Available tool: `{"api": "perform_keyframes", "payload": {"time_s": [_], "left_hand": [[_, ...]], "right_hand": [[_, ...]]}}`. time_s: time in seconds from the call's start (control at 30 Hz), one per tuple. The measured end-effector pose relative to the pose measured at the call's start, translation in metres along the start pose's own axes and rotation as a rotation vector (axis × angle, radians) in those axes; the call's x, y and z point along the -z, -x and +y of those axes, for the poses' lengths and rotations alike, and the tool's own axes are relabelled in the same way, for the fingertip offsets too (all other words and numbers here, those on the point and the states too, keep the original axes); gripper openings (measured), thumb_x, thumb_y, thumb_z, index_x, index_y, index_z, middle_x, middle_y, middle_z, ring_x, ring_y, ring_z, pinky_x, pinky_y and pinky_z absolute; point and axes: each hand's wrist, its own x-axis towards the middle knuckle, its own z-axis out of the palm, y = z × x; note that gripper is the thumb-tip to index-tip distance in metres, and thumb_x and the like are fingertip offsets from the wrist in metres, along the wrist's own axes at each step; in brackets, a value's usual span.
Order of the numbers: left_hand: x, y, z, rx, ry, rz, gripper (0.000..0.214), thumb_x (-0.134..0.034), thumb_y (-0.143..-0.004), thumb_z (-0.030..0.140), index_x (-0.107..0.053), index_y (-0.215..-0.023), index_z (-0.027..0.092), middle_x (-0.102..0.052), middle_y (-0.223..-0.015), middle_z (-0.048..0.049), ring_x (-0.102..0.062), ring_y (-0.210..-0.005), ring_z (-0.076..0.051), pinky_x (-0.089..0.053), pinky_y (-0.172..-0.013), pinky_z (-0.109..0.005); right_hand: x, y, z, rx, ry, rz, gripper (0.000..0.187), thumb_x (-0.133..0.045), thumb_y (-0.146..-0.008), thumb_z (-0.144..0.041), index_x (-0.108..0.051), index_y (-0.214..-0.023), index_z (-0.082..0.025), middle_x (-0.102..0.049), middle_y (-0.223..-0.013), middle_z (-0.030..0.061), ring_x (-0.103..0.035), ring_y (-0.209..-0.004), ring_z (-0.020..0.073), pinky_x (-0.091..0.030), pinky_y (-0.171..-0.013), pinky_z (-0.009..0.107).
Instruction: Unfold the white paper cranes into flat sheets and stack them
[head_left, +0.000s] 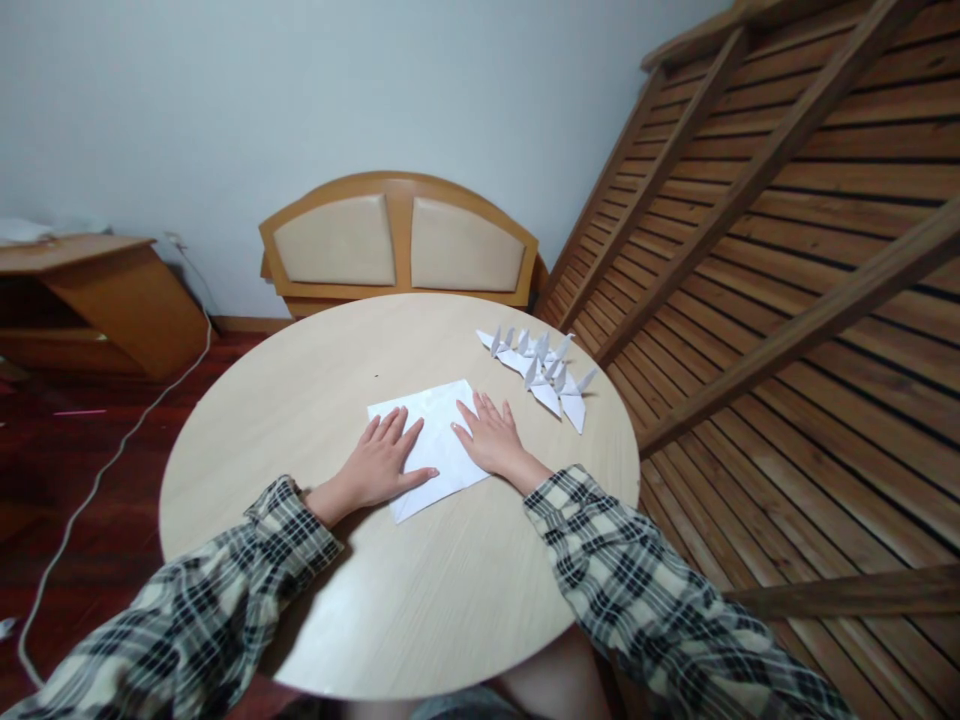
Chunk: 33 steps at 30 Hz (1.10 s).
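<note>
A white sheet of paper (439, 440) lies flat on the round table, turned slightly askew. My left hand (381, 462) rests on its left side, fingers spread and thumb reaching toward the middle. On the right edge of the sheet lies my right hand (489, 432), its fingers also spread and flat. Neither hand grips anything. Beyond my right hand, several white folded paper cranes (534, 370) stand close together near the table's right edge. Parts of the sheet are hidden under both hands.
The pale round table (300, 400) fills the middle. Behind it stands a headboard (401, 240) with two cream panels against the wall. A slatted wooden frame (787, 300) leans at the right. At left are a wooden desk (142, 310) and a white cable (112, 455) on the floor.
</note>
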Motion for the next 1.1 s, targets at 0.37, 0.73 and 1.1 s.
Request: {"api": "perform_keyframes", "payload": {"time_s": [0.37,0.73,1.1], "left_hand": [[0.012,0.000,-0.017,0.068,-0.007,-0.071,0.089,-0.039,-0.083,0.082,-0.038,-0.153,0.027,-0.027,-0.163,-0.0159,-0.019,-0.150,-0.043,-0.014,-0.118,-0.059],[0.025,-0.030,-0.096,0.628,-0.075,-0.044,0.088,-0.029,-0.086,0.077,-0.039,-0.153,0.021,-0.030,-0.159,-0.0254,-0.024,-0.145,-0.050,-0.015,-0.110,-0.070],[0.015,-0.050,-0.084,0.871,0.059,0.507,0.083,-0.041,-0.091,0.063,-0.037,-0.150,0.005,-0.016,-0.160,-0.0333,-0.011,-0.148,-0.051,-0.006,-0.110,-0.075]], "right_hand": [[0.002,0.012,0.035,-0.115,0.008,0.140,0.053,-0.031,-0.103,-0.040,-0.040,-0.151,-0.022,-0.026,-0.164,0.0115,-0.018,-0.152,0.0291,-0.008,-0.121,0.056],[-0.013,0.008,0.049,-0.020,-0.128,0.323,0.034,-0.049,-0.096,-0.026,-0.064,-0.125,-0.018,-0.056,-0.139,0.0134,-0.043,-0.137,0.0282,-0.032,-0.114,0.045],[0.007,0.009,0.062,-0.079,-0.158,0.593,0.027,-0.050,-0.089,-0.016,-0.065,-0.111,-0.018,-0.066,-0.103,0.0097,-0.056,-0.102,0.0254,-0.041,-0.094,0.038]]}}
